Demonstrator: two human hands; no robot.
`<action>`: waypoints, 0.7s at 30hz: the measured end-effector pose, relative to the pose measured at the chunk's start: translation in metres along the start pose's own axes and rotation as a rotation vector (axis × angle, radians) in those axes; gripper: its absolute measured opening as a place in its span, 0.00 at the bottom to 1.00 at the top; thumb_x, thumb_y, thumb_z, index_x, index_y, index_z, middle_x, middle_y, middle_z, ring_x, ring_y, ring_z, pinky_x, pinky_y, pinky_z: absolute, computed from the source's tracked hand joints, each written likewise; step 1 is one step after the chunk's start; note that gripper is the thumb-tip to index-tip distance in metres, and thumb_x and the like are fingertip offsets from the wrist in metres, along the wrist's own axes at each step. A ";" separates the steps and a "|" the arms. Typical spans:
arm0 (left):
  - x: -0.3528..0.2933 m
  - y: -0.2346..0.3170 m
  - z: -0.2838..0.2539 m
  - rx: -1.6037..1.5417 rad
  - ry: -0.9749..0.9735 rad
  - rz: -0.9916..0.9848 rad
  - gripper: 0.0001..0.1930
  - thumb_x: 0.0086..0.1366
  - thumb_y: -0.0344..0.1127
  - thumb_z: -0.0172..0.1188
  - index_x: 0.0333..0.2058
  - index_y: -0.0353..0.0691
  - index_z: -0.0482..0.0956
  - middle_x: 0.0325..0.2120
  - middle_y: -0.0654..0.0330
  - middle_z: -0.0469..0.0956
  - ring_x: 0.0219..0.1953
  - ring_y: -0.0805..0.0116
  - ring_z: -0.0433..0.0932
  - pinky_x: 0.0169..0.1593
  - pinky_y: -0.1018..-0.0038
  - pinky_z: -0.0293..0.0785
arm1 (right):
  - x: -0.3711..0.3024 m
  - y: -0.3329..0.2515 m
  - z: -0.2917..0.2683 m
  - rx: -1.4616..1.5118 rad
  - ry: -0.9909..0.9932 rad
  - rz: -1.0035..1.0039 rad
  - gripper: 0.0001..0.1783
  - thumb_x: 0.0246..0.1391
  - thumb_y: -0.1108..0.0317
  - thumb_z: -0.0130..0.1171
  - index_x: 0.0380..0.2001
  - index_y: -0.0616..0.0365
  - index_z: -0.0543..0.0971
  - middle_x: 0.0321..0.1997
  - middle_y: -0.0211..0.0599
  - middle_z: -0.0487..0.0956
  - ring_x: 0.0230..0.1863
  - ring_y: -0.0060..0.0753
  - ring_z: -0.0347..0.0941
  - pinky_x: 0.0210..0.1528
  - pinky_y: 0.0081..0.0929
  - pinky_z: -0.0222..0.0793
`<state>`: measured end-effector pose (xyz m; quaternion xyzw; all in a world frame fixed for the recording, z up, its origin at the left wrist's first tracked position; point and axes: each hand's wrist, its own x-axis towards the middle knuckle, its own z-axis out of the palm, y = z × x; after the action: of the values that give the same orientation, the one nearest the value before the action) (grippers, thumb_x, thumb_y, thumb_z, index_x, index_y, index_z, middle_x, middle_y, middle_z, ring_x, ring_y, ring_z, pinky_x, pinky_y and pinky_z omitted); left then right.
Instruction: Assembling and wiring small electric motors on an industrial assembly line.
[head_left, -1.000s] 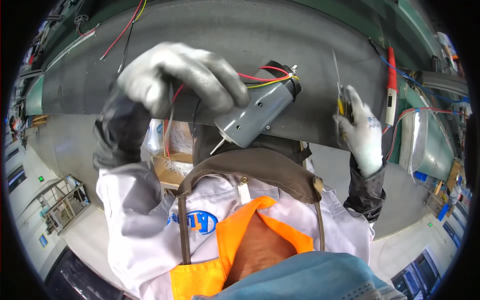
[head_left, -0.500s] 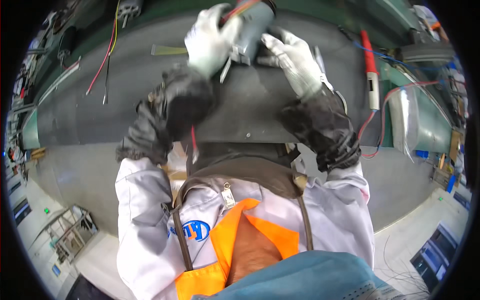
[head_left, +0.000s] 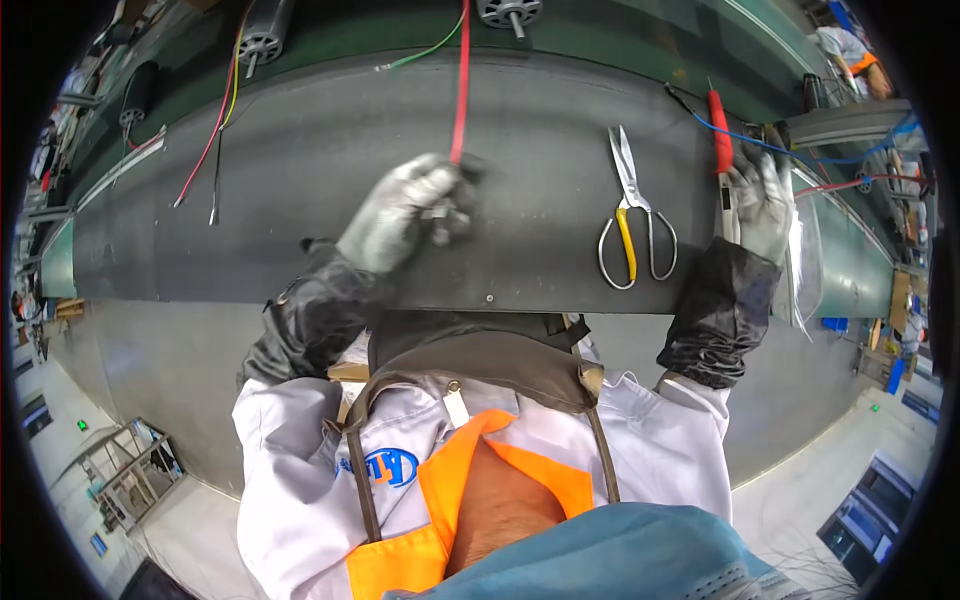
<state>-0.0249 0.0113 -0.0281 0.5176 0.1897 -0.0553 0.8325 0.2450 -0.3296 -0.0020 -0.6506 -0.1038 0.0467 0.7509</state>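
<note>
My left hand [head_left: 405, 215], in a white glove, is closed at the middle of the dark bench. Its fingers pinch the lower end of a red lead [head_left: 461, 95], which runs up toward a grey cylindrical motor [head_left: 510, 12] at the far edge. The fingertips are blurred, and a small pale thing at them is unclear. My right hand [head_left: 760, 205], gloved too, has its fingers stretched out beside a red and white pen-shaped tool [head_left: 722, 140]; whether it touches the tool is unclear. Between my hands lie scissors [head_left: 627, 205] with one yellow-covered handle, blades pointing away.
A green lead [head_left: 425, 55] sticks out left of the motor. Further left is another motor [head_left: 262, 35] with red, yellow and black wires [head_left: 217, 130]. A clear plastic bag [head_left: 808, 260] lies beside my right hand. A blue cable [head_left: 740, 130] crosses at the right.
The motor that was between my hands is now at the bench's far edge. My left hand has come nearer to me with the red lead. My right hand has moved right, uncovering the scissors.
</note>
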 end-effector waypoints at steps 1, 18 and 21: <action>0.004 -0.001 0.010 -0.004 0.009 0.002 0.23 0.73 0.46 0.57 0.56 0.32 0.74 0.34 0.65 0.78 0.32 0.74 0.80 0.34 0.79 0.76 | 0.004 -0.001 0.011 -0.125 -0.103 0.071 0.18 0.67 0.67 0.57 0.56 0.65 0.76 0.42 0.38 0.81 0.37 0.27 0.80 0.38 0.24 0.79; 0.017 0.013 0.061 -0.151 0.116 0.252 0.19 0.71 0.48 0.61 0.45 0.36 0.84 0.31 0.65 0.83 0.36 0.78 0.83 0.35 0.82 0.73 | -0.140 -0.031 0.135 -0.195 -0.621 0.013 0.18 0.61 0.67 0.60 0.48 0.72 0.83 0.27 0.39 0.83 0.27 0.22 0.77 0.31 0.20 0.72; 0.021 0.009 0.063 -0.144 0.124 0.247 0.18 0.71 0.49 0.61 0.44 0.37 0.85 0.31 0.67 0.83 0.35 0.81 0.82 0.32 0.83 0.70 | -0.138 -0.023 0.134 -0.186 -0.624 -0.039 0.19 0.61 0.67 0.60 0.49 0.72 0.82 0.28 0.40 0.84 0.27 0.23 0.77 0.31 0.20 0.71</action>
<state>0.0130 -0.0381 -0.0039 0.4785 0.1793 0.0933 0.8545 0.0803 -0.2317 0.0253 -0.6685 -0.3451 0.2196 0.6211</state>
